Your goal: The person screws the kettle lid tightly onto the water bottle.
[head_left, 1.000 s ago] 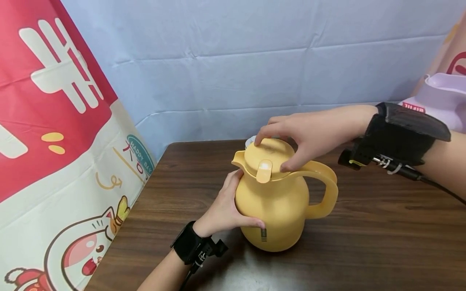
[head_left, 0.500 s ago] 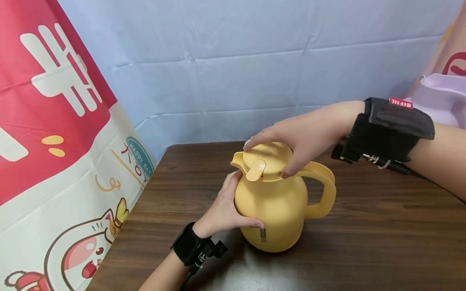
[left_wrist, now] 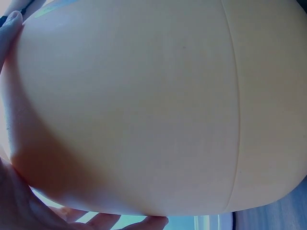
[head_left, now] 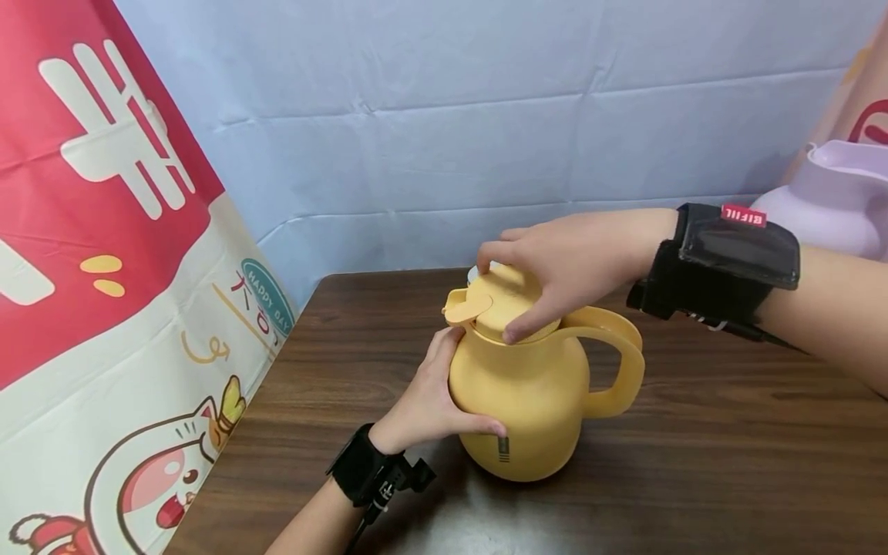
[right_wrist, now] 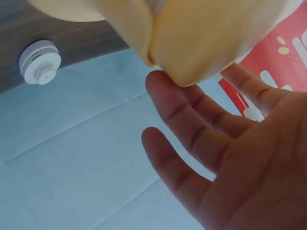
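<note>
A yellow thermos jug (head_left: 530,401) stands upright on the brown wooden table (head_left: 728,432), its handle (head_left: 627,370) to the right. My left hand (head_left: 426,405) grips the jug's side, thumb across its front and fingers round the back; the left wrist view is filled by the pale-looking body. From above, my right hand (head_left: 576,258) holds the jug's lid (head_left: 513,297) between thumb and fingers. The lid's tab (head_left: 468,308) lies over the spout at the left. In the right wrist view, fingertips (right_wrist: 165,88) touch the lid's edge.
Behind the jug stands a small white stopper-like piece (right_wrist: 41,62), mostly hidden in the head view. A lavender jug (head_left: 825,204) is at the far right. Pale blue cloth (head_left: 416,139) hangs along the back, and a printed red-and-white cloth (head_left: 139,308) at the left.
The lid has turned clockwise, its tab swinging from the front to over the spout. My right hand has turned with it and regripped; the left hand holds still.
</note>
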A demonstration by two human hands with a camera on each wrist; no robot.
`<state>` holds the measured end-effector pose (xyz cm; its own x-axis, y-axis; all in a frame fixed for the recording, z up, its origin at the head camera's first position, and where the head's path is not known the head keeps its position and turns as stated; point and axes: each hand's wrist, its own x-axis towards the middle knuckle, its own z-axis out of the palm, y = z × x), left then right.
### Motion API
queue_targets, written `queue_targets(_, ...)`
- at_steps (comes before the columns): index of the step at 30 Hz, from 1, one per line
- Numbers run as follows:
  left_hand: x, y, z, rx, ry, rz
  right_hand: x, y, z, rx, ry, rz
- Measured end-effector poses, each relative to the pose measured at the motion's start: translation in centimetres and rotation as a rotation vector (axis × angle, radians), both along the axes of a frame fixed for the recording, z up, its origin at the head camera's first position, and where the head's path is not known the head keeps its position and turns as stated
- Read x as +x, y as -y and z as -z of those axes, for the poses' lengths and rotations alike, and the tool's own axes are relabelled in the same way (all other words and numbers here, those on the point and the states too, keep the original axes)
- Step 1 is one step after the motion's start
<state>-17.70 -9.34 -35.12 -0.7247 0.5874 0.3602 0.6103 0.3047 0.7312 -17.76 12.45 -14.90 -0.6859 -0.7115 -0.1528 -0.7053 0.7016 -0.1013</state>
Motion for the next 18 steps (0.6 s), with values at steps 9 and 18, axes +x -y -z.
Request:
queue_targets(9, -0.1, 0.1, -0.1, 0.005, -0.001, 0.01, 0.0, -0.5, -1.1, 0.015, 0.124, -0.07)
queue_targets(18, -0.2, 0.2, 0.1, 0.001, 0.008, 0.009, -0.1, -0.1, -0.8, 0.033, 0.056, -0.088)
